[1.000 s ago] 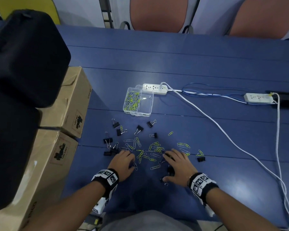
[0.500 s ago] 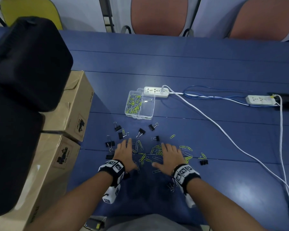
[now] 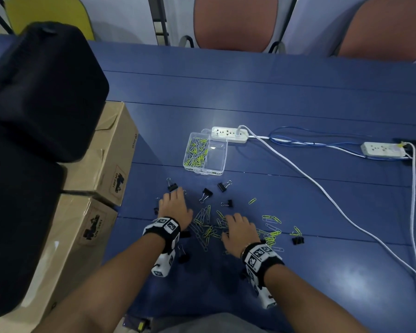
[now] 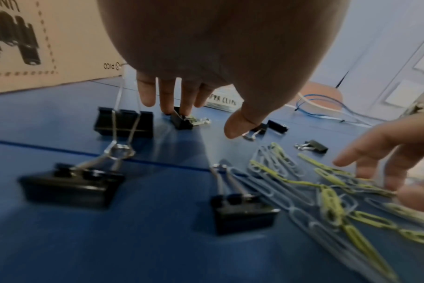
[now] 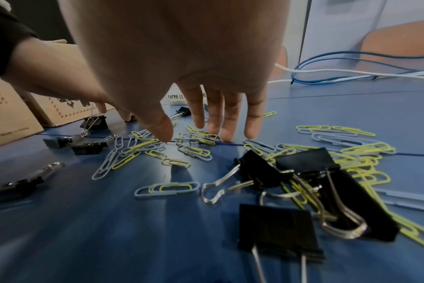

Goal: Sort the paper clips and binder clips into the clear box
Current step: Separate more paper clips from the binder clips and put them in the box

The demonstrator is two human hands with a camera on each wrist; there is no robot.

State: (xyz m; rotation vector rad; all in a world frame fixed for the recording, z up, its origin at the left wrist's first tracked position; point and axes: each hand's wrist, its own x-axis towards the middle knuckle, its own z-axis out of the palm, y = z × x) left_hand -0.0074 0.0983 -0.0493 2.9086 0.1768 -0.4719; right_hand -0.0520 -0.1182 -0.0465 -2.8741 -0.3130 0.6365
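Two cardboard boxes [image 3: 106, 164] stacked along the left edge of the blue table [image 3: 298, 97], well left of the clear box [image 3: 205, 153], with a black case [image 3: 41, 87] on top of them. Nearer than the clear box and to its left, left hand [image 3: 174, 205] spread flat and palm down, fingers straight, holding nothing; fingertips [image 4: 167, 107] touching one small black binder clip [image 4: 182, 120], as seen from the left wrist. More binder clips [image 3: 205, 193] scattered just in front of the clear box and beside the left hand, all loose on the table. Clear box standing open, its left compartment filled with yellow-green and grey paper clips, its right compartment showing none. Between the two hands and in front of the clear box, loose pile of paper clips [image 3: 205, 224], yellow-green and pale blue-grey, spilling on to the right. Right hand [image 3: 239, 230] likewise spread wide and palm down, fingers straight, fingertips [image 5: 228, 134] resting on the paper clips, gripping nothing. Three large binder clips [image 5: 303, 191] under the right wrist, among more paper clips. White power strip [image 3: 228, 134] touching the far right corner of the clear box, its white cable [image 3: 322, 191] running away to the right, blue cable [image 3: 298, 140] leading on to a second power strip [image 3: 382, 150] far right of the clear box.
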